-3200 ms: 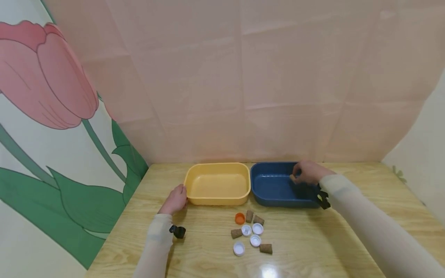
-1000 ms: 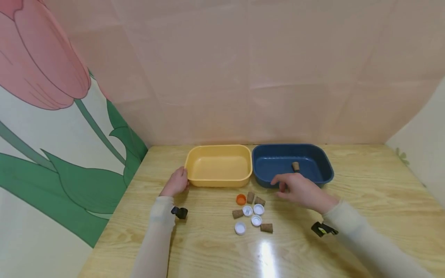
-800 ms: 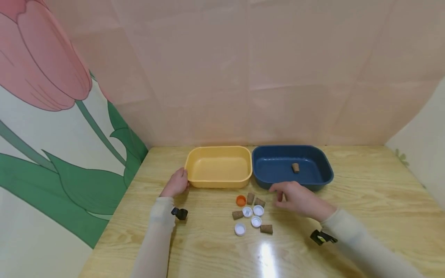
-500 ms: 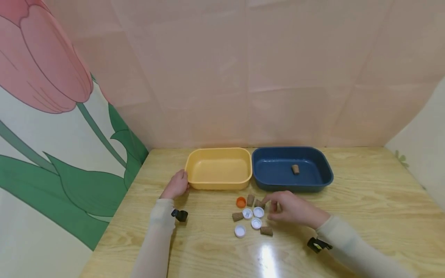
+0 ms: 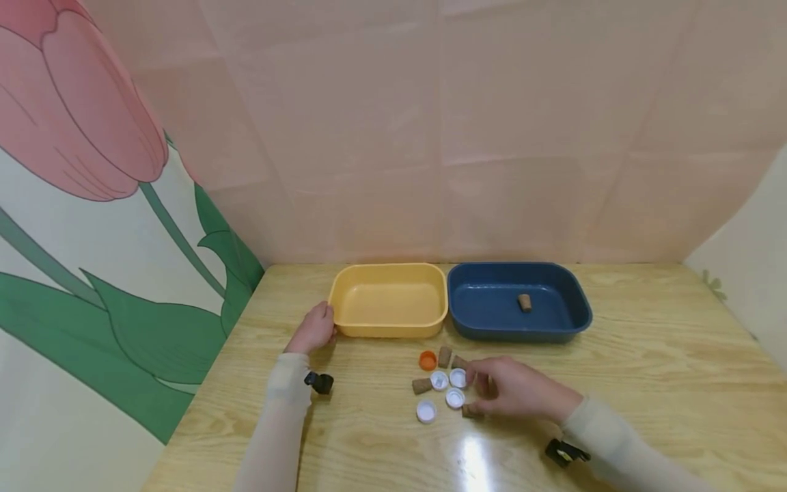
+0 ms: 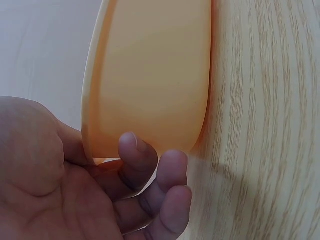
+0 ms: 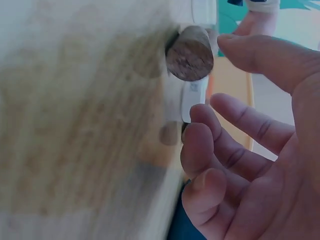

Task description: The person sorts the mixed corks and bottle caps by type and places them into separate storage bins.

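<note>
Right hand (image 5: pixel 516 388), spread, has neared a cork (image 7: pixel 190 57) whose end only wrist view shows; left hand (image 5: pixel 313 328) pinches tray (image 5: pixel 389 331).

Cork (image 7: pixel 191 59) just beside right hand (image 7: pixel 267 187)

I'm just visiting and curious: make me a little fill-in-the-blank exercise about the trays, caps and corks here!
1. A cork lies inside the ____ tray.
2. The yellow tray is held by the person's ____ hand.
3. On the table lie ____ white caps.
4. The one cap that isn't white is ____.

Missing words: blue; left; four; orange.
</note>
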{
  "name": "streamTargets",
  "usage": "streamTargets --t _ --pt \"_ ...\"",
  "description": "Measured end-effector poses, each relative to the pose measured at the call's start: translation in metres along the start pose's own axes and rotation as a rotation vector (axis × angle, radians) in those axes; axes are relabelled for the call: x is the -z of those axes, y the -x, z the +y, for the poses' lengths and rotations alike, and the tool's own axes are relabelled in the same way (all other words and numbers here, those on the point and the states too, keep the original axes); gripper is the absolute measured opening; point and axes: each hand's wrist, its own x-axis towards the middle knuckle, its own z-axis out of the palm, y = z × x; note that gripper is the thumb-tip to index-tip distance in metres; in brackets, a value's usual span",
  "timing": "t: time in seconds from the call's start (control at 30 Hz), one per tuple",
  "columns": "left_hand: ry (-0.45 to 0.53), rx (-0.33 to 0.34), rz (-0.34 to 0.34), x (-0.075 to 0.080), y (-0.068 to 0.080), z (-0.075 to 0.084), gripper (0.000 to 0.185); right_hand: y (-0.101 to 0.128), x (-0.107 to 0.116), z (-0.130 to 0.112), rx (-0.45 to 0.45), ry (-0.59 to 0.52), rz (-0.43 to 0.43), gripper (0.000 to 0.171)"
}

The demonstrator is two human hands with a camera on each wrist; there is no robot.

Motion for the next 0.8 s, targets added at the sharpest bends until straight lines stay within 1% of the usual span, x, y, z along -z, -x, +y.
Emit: streamTargets --t 0.13,0.37,0.57,0.67,0.8 --pt "-0.004 -0.002 0.003 0.000 -0.001 0.000 0.038 0.002 -0.005 -0.001 0.015 -0.006 0.012 0.028" --pt "-0.011 -0.011 0.009 -0.001 -0.002 -0.002 0.038 -0.001 -0.015 0.001 0.046 0.015 0.031 0.025" --pt "0.004 0.003 0.007 -0.001 -0.002 -0.003 0.037 -0.006 -0.019 -0.003 0.065 0.048 0.052 0.024" --pt "0.001 0.006 0.010 -0.002 -0.002 -0.003 0.037 -0.007 -0.021 -0.005 0.061 0.074 0.069 0.024" --pt "-0.005 0.003 0.012 -0.002 -0.002 -0.002 0.036 -0.009 -0.023 -0.008 0.026 0.096 0.072 0.024"
